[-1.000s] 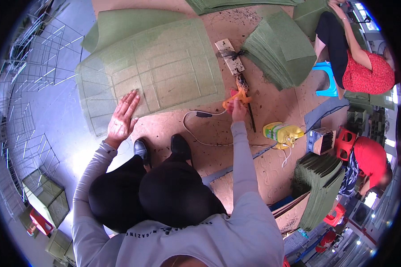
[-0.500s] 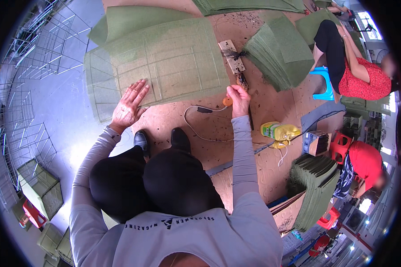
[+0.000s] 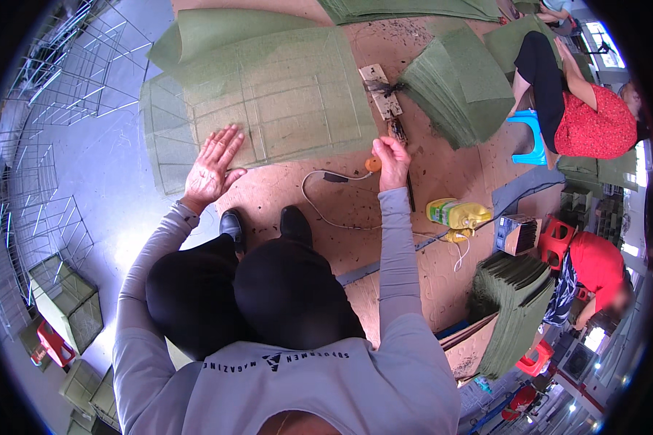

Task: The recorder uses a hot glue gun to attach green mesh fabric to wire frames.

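A see-through green mesh sheet (image 3: 283,94) lies in front of me, with the bars of a wire frame (image 3: 250,109) showing through it. My left hand (image 3: 214,163) rests flat on its near left part, fingers stretched out. At the sheet's near right corner, my right hand (image 3: 392,161) is closed with fingers curled; what it grips is hidden. An orange knob-like piece (image 3: 373,164) with a pale cord (image 3: 305,196) shows beside that hand. Just beyond the hand are a dark, scorched-looking piece (image 3: 397,130) and a wooden block (image 3: 379,90) with black strips tied round it.
Stacked green sheets (image 3: 457,87) lie right of the block; another stack (image 3: 511,304) stands at lower right. A yellow jug (image 3: 457,213) is near my right forearm. Wire frames (image 3: 87,65) fill the left side. Two people sit at right, one by a blue stool (image 3: 530,138).
The mesh sheet and frame appear shifted very slightly in the picture. My left hand has turned a little, and the person at upper right has moved an arm and head.
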Demonstrator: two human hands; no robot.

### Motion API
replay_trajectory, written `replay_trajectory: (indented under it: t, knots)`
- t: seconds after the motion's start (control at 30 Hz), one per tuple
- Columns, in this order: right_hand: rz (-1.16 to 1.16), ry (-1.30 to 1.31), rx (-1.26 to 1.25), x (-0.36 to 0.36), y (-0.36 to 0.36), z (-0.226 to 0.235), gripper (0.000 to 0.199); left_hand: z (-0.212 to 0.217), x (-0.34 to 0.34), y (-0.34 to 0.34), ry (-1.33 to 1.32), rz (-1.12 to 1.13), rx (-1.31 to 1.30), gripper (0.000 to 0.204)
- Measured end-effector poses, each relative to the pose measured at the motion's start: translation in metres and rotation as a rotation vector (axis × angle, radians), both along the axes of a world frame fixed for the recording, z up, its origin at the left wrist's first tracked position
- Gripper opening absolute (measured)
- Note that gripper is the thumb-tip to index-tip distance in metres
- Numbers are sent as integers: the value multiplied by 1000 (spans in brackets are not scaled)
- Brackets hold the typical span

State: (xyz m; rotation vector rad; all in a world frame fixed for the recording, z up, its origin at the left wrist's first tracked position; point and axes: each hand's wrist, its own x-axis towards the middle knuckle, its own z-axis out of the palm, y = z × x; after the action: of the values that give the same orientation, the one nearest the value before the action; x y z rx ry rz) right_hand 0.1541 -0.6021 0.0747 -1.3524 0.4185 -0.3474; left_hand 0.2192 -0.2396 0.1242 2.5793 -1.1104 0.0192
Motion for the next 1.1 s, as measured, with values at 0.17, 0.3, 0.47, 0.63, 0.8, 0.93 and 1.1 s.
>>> replay_trajectory:
  t: [0.17,0.3,0.47,0.63,0.8,0.93,1.1]
  knots:
    - [23,11,-72,9,-4,3,13,2,0,-3,-31,-4,27,68]
    - [34,63,-17,5,-5,-4,12,2,-2,-2,-43,-26,78,69]
    - [24,68,-6,9,-2,-3,11,4,-2,0,-34,-34,109,70]
    - [20,57,-40,10,-3,-5,11,0,-2,-1,-53,-11,131,63]
    - [25,65,-16,10,-1,-14,11,0,-3,-3,-76,24,150,60]
    - [32,59,-18,13,-1,-19,12,-2,-4,-5,-80,32,144,60]
    - [129,107,39,18,-4,-20,10,0,-3,-4,-65,31,157,60]
